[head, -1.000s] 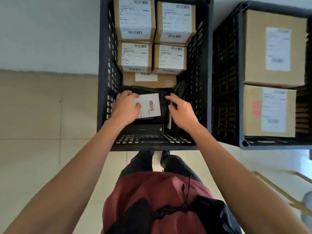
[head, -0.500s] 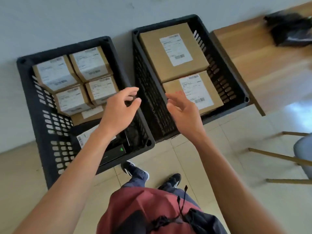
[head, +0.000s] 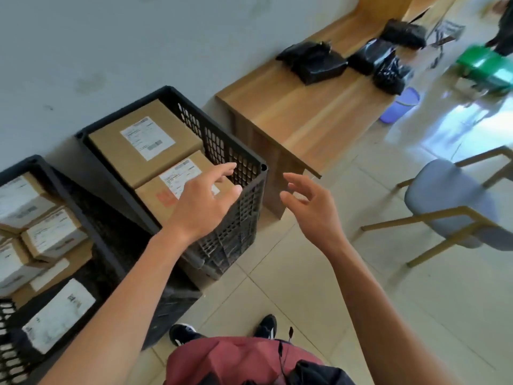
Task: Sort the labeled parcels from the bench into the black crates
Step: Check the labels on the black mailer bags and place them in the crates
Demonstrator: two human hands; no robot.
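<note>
Two black crates stand on the floor by the wall. The left crate holds several small labeled cardboard boxes and a black bagged parcel with a white label. The right crate holds two larger labeled boxes. My left hand hovers open over the right crate's near corner. My right hand is open in the air beside that crate, holding nothing. On the wooden bench lie three black bagged parcels: one, one, and one farther back.
A grey padded chair with wooden legs stands to the right. A purple bucket and a green stool sit beyond the bench. A person's legs show at the top right corner. My feet are on the tiled floor.
Both hands let go of the black labeled parcel in the left crate and lifted out. They swung right, toward the bench, as my view turned that way.
</note>
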